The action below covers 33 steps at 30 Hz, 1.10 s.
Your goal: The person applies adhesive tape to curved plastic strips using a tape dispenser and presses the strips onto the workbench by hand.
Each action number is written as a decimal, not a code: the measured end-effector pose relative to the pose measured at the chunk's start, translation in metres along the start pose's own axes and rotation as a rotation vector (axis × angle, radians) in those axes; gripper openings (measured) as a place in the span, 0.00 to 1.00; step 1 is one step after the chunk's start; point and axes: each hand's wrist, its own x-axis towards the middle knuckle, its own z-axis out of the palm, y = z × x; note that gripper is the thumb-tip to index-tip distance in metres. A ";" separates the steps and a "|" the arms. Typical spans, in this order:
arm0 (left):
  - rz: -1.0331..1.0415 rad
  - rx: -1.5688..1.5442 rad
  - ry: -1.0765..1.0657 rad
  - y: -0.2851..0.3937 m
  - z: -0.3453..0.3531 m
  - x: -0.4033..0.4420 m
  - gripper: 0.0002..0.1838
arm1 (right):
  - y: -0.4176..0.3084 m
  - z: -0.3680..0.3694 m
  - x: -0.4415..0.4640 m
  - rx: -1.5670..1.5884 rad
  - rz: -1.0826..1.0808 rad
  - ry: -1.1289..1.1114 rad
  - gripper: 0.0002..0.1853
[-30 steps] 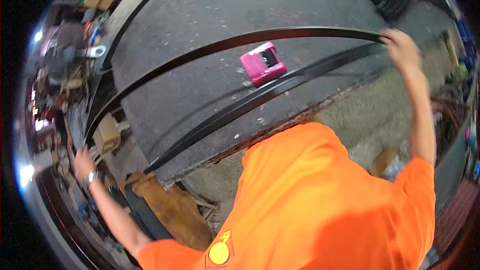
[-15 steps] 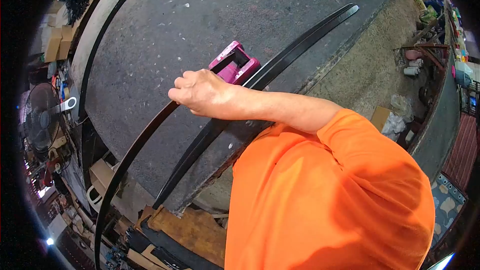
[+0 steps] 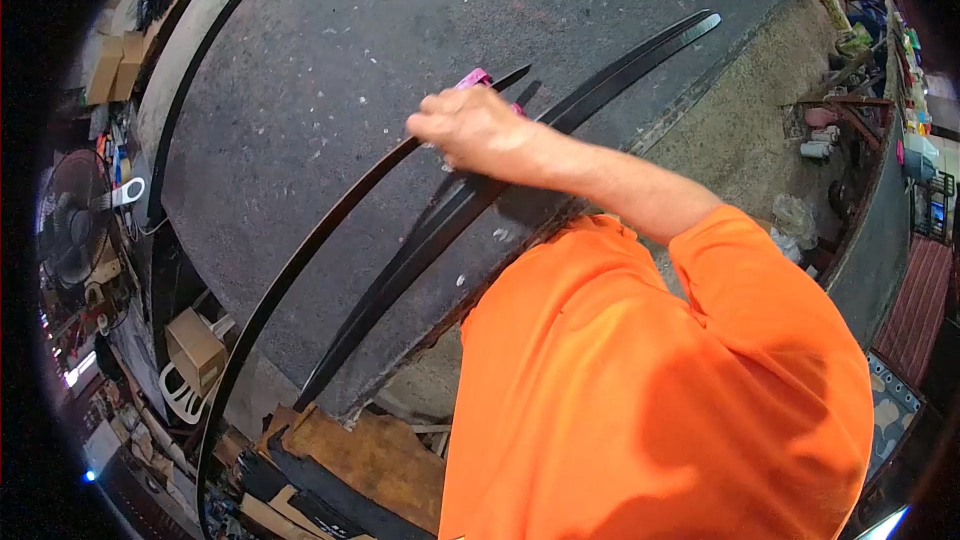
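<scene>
Stretching beneath the work, a dark, flecked table [image 3: 300, 90] has its near edge alongside the person's orange shirt [image 3: 640, 370]. A long, thin black strip [image 3: 320, 225] arches over it, one tip pointing across the tabletop, the rest bending down past the left edge. Thicker dark strips [image 3: 410, 250] lie together along the near edge, their left end reaching the near-left corner. The right hand [image 3: 475, 135] grasps the long strip close to its tip, fingers curled. The left hand is out of view; its grip cannot be told. A pink object [image 3: 473, 79], mostly hidden behind the right hand, sits toward the near edge.
</scene>
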 end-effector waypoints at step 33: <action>1.030 -0.465 0.094 0.269 -0.041 -0.433 0.11 | 0.312 -0.290 -0.239 -0.841 0.638 -0.194 0.12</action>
